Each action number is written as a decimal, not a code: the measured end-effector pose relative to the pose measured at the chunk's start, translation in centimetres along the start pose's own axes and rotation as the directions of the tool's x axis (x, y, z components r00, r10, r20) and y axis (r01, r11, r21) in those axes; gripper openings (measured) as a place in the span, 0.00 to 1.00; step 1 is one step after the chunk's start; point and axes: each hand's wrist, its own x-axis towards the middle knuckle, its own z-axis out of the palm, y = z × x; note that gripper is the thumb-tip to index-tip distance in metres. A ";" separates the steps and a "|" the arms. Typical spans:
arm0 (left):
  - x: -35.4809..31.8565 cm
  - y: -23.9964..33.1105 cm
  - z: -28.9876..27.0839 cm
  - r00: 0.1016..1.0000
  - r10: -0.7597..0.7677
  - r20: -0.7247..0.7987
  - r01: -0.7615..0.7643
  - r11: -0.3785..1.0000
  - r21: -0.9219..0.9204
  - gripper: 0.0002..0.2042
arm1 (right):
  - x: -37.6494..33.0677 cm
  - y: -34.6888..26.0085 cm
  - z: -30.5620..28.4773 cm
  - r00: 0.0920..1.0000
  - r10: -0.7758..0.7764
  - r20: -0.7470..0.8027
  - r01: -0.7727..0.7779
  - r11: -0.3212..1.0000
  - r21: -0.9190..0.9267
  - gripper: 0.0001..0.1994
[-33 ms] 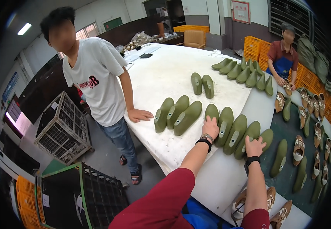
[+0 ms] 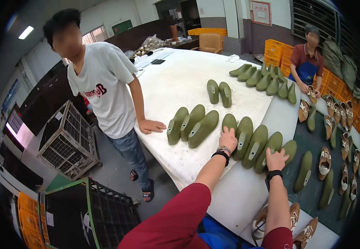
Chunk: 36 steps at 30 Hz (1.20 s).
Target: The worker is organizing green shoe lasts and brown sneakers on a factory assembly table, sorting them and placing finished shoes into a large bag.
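A row of green shoe lasts (image 2: 256, 147) lies side by side on the table in front of me. My left hand (image 2: 228, 140) grips the leftmost last (image 2: 229, 120) in the row, its fingers bent over the near part. At the row's other end, my right hand (image 2: 277, 158) has its fingers spread around the near end of the rightmost last (image 2: 289, 147). Its palm covers part of that last. Left of the row sit three more lasts (image 2: 193, 124), and a separate pair (image 2: 220, 93) stands farther back.
Another person's hand (image 2: 152, 126) rests on the white table (image 2: 180, 68) at left. Several lasts (image 2: 264, 80) are grouped at the far right. Brown-and-white shoes (image 2: 324, 163) and lasts cover a dark green mat (image 2: 312, 141). A second person (image 2: 307, 62) handles a shoe. Wire cages (image 2: 69, 141) stand left.
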 end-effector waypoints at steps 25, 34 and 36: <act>4.0 11.7 -36.4 0.525 0.550 -0.649 -0.845 0.429 -0.320 0.11 | 2.0 2.7 1.3 0.991 -0.125 -0.053 0.116 0.983 -0.144 0.26; 6.4 -1.4 -40.7 0.639 0.605 -0.474 -0.695 0.190 -0.694 0.12 | -0.6 -0.2 -1.9 0.999 -0.010 0.051 0.003 0.991 0.136 0.26; 6.6 2.9 -31.5 0.639 0.633 -0.436 -0.599 0.054 -0.799 0.12 | -0.6 2.8 -2.5 0.997 0.044 0.055 -0.049 0.996 0.080 0.28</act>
